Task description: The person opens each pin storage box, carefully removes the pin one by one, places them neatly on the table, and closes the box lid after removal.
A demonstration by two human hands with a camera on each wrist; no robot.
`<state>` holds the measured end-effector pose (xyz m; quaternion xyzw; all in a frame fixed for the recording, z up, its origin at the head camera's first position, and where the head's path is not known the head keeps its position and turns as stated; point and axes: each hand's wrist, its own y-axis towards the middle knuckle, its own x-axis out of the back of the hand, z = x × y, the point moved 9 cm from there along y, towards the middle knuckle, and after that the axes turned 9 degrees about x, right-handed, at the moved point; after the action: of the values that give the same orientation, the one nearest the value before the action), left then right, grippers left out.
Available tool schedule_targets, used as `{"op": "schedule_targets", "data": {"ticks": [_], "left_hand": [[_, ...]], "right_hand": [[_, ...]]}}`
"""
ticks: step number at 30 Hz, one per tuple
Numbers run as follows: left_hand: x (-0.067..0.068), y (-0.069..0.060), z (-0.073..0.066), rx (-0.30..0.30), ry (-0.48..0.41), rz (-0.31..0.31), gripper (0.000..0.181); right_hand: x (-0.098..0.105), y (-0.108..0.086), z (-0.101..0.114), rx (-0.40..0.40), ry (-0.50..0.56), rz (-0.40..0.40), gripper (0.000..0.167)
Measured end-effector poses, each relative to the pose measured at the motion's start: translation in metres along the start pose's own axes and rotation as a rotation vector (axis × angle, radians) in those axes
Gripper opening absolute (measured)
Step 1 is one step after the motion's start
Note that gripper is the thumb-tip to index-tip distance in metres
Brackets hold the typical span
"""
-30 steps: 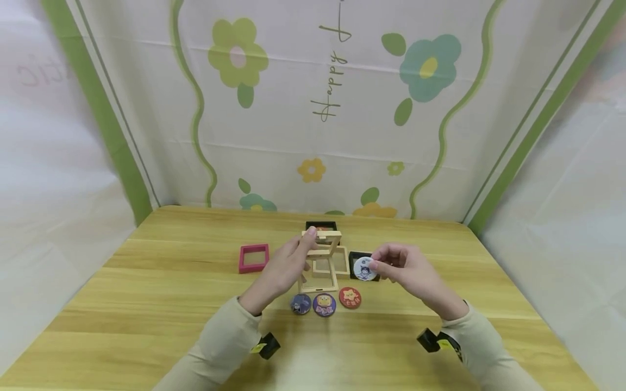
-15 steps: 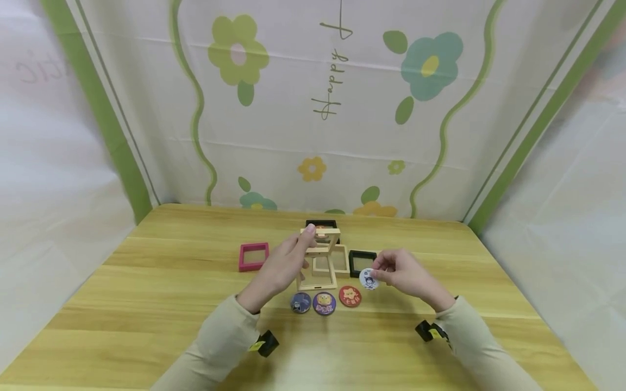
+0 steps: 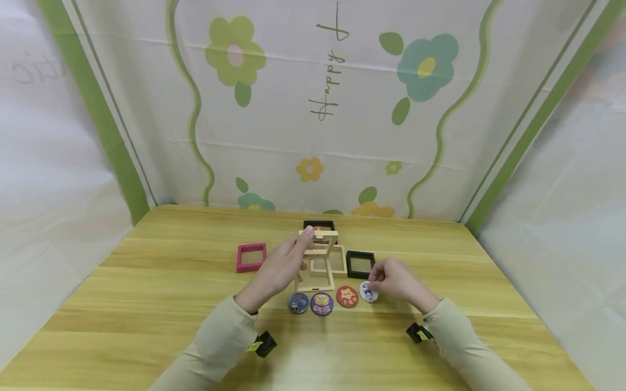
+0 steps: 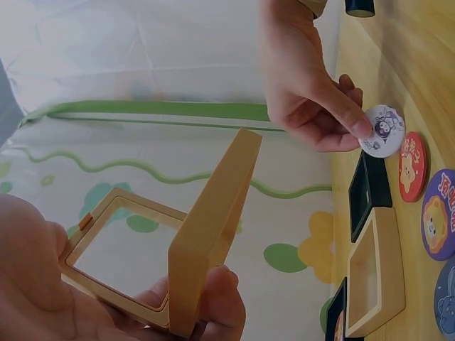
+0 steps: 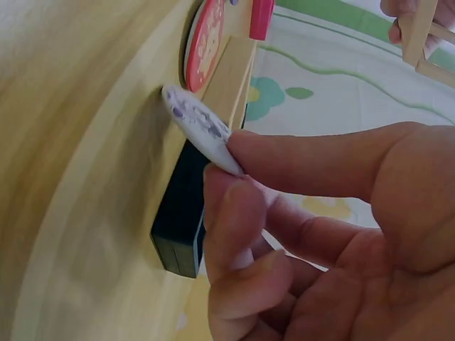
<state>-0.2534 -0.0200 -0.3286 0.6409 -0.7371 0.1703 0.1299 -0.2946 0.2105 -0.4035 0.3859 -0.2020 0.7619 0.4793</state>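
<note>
My left hand (image 3: 280,267) holds a beige hinged frame (image 4: 213,206) raised above the table. Its two halves are swung apart, with clear film in the lower one. Between thumb and fingers, my right hand (image 3: 400,281) pinches a white button badge (image 5: 199,128) with a dark-haired cartoon figure. The badge tilts low over the table, just right of a red star badge (image 3: 347,296); whether its far edge touches the wood I cannot tell. A purple badge (image 3: 321,304) and a dark blue badge (image 3: 298,303) continue the row to the left.
Behind the badges lie a black frame (image 3: 361,276) and another beige frame (image 3: 339,259), partly hidden by the held one. Farther back is a black frame (image 3: 311,224) with something reddish inside. A magenta frame (image 3: 251,267) lies left. A printed cloth (image 3: 274,125) hangs behind the table.
My right hand has brought the white badge down and nearer to me, from over the black frame to beside the red badge. The left hand and its beige frame stay nearly still.
</note>
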Motion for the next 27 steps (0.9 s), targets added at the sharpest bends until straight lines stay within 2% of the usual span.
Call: {"op": "schedule_targets", "data": {"ticks": [8, 27], "left_hand": [[0.000, 0.001, 0.001, 0.002, 0.003, 0.004, 0.079], [-0.001, 0.001, 0.002, 0.017, 0.008, 0.016, 0.080]], "right_hand": [[-0.011, -0.001, -0.002, -0.041, 0.046, 0.059, 0.010], [-0.018, -0.003, -0.006, -0.086, 0.034, 0.088, 0.014]]}}
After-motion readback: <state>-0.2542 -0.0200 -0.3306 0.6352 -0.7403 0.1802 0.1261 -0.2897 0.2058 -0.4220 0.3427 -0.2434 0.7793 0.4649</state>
